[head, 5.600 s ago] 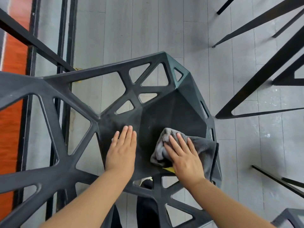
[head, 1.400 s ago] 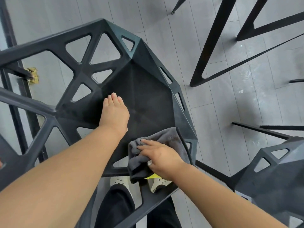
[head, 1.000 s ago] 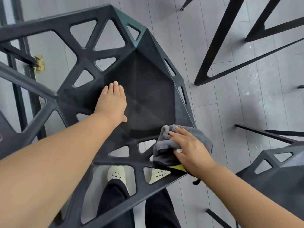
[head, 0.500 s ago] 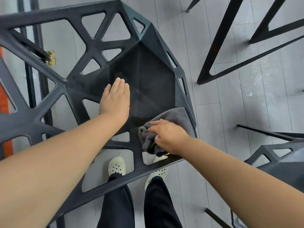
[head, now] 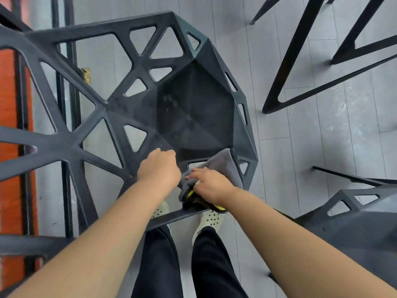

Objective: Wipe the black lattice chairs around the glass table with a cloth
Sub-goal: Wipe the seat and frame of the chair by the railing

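1. Cloth: grey with a yellow edge, draped over the near-right corner of the chair seat, lying on the lattice bars there. Its far part sits flat on the chair and its near part is bunched under the right hand.
2. Right hand: on top of the cloth with fingers pointing left. Fingers and thumb close round the bunched part and press it onto the chair's near rim.
3. Left hand: just left of the cloth, touching or nearly touching it. It sits on the chair's near edge where the lattice bars meet, fingers curled down over a bar. The tips are hidden, but it reads as a grip on the chair.
4. Chair: black, with a solid faceted seat centre and triangular cut-outs around it. The backrest lattice runs off to the left.
5. Shoes: pale and perforated, seen through the chair's near openings, below black trousers.
6. Second chair: near right of the first chair and apart from it.
7. Black angled table legs: far right of the chair, on the grey plank floor.
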Motion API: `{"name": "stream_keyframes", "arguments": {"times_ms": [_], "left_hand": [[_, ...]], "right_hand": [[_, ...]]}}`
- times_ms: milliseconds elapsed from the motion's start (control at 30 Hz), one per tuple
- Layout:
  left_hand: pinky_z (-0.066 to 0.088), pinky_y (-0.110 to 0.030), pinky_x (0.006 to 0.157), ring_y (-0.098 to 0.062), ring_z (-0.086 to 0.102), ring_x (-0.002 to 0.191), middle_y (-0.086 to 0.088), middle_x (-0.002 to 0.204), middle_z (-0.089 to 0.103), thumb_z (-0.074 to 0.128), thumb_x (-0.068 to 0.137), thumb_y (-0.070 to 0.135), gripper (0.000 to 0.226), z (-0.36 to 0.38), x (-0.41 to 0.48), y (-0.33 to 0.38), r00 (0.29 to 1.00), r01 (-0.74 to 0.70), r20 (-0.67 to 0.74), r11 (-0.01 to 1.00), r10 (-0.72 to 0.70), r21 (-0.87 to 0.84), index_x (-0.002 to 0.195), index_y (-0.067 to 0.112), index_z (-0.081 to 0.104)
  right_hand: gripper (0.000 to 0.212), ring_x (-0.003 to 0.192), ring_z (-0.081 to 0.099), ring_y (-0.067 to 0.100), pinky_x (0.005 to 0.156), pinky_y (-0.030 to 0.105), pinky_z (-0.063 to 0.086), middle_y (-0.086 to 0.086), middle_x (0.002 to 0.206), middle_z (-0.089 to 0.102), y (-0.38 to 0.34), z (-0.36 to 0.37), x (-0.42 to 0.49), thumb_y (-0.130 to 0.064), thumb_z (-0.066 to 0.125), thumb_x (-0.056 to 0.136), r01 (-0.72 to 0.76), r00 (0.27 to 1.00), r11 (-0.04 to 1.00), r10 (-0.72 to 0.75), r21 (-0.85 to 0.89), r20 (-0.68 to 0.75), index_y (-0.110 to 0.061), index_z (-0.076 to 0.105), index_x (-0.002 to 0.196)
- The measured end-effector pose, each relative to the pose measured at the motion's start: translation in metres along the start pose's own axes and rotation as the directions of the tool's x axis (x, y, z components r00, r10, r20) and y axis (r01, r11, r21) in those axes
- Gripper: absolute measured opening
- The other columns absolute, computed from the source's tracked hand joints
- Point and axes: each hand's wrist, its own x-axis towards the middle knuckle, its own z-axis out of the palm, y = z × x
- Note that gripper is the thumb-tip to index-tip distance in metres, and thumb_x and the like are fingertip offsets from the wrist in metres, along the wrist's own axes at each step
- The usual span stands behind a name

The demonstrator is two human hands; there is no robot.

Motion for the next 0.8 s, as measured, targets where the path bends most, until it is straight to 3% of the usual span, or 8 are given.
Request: {"name": "stream_keyframes", "arguments": {"times_ms": [200, 300, 367, 433, 567, 633, 733, 800], "left_hand": [[0.042, -0.041, 0.089, -0.031, 0.046, 0.121, -0.006, 0.134, 0.049, 0.042, 0.094, 0.013, 0.040, -0.001, -0.029, -0.011, 0.991, 0.033, -0.123, 0.995, -0.044, -0.096, 0.133, 0.021, 0.046], [0.044, -0.040, 0.085, -0.031, 0.051, 0.114, -0.006, 0.127, 0.053, 0.041, 0.094, 0.011, 0.036, 0.001, -0.047, -0.012, 0.986, 0.023, -0.162, 0.994, -0.041, -0.107, 0.127, 0.019, 0.050], [0.044, -0.040, 0.085, -0.030, 0.051, 0.114, -0.005, 0.125, 0.054, 0.040, 0.095, 0.013, 0.035, 0.004, -0.056, -0.014, 0.985, 0.004, -0.172, 0.994, -0.023, -0.112, 0.128, 0.019, 0.051], [0.044, -0.040, 0.085, -0.029, 0.050, 0.114, -0.005, 0.125, 0.055, 0.039, 0.096, 0.015, 0.035, 0.004, -0.062, -0.016, 0.981, -0.002, -0.192, 0.993, -0.021, -0.119, 0.129, 0.019, 0.050], [0.044, -0.040, 0.085, -0.030, 0.050, 0.115, -0.006, 0.128, 0.055, 0.038, 0.098, 0.016, 0.035, 0.002, -0.067, -0.013, 0.978, 0.019, -0.204, 0.992, -0.045, -0.126, 0.130, 0.019, 0.050], [0.043, -0.038, 0.083, -0.031, 0.051, 0.113, -0.007, 0.127, 0.056, 0.038, 0.098, 0.017, 0.033, 0.004, -0.067, -0.008, 0.984, 0.017, -0.176, 0.993, -0.038, -0.119, 0.128, 0.018, 0.051], [0.044, -0.037, 0.081, -0.030, 0.053, 0.108, -0.007, 0.122, 0.058, 0.039, 0.096, 0.018, 0.030, 0.009, -0.066, 0.002, 0.991, -0.015, -0.133, 0.994, 0.000, -0.110, 0.122, 0.017, 0.054], [0.047, -0.038, 0.085, -0.029, 0.053, 0.107, -0.006, 0.120, 0.058, 0.041, 0.095, 0.022, 0.028, 0.013, -0.066, 0.007, 0.994, -0.052, -0.102, 0.994, 0.041, -0.098, 0.119, 0.018, 0.055]], "right_hand": [[0.038, 0.096, 0.058, 0.022, 0.082, 0.031, 0.049, 0.006, 0.106, 0.066, -0.003, -0.016, -0.004, -0.003, 0.042, 0.080, -0.108, 0.989, 0.971, 0.083, 0.215, 0.120, -0.020, 0.066, 0.105], [0.018, 0.065, 0.052, 0.015, 0.058, 0.026, 0.044, 0.004, 0.073, 0.058, -0.006, -0.024, -0.026, 0.000, 0.045, 0.078, -0.105, 0.984, 0.949, 0.055, 0.299, 0.171, -0.004, 0.061, 0.086], [0.015, 0.060, 0.050, 0.012, 0.055, 0.024, 0.043, 0.003, 0.066, 0.057, -0.012, -0.026, -0.045, 0.000, 0.046, 0.075, -0.070, 0.985, 0.935, 0.009, 0.349, 0.173, -0.006, 0.059, 0.077], [0.021, 0.065, 0.057, 0.011, 0.062, 0.028, 0.048, 0.009, 0.078, 0.065, -0.021, -0.021, -0.063, -0.004, 0.045, 0.072, -0.025, 0.982, 0.928, -0.047, 0.371, 0.182, -0.010, 0.064, 0.080], [0.038, 0.098, 0.060, 0.016, 0.088, 0.035, 0.049, 0.001, 0.102, 0.069, -0.018, -0.005, -0.078, -0.009, 0.043, 0.074, 0.042, 0.997, 0.967, -0.058, 0.253, 0.054, -0.021, 0.069, 0.099], [0.039, 0.097, 0.060, 0.016, 0.086, 0.035, 0.050, -0.001, 0.106, 0.068, -0.004, -0.009, -0.079, -0.009, 0.043, 0.081, -0.016, 1.000, 0.981, 0.020, 0.194, -0.019, -0.025, 0.069, 0.104], [0.035, 0.079, 0.064, 0.019, 0.066, 0.036, 0.057, -0.001, 0.100, 0.068, 0.025, -0.023, -0.087, -0.010, 0.042, 0.082, -0.078, 0.993, 0.986, 0.089, 0.148, -0.071, -0.024, 0.069, 0.097], [0.034, 0.089, 0.061, 0.014, 0.071, 0.029, 0.055, -0.007, 0.107, 0.067, 0.040, -0.032, -0.098, -0.006, 0.044, 0.080, -0.069, 0.989, 0.997, 0.074, 0.039, -0.128, -0.023, 0.071, 0.091]]}}
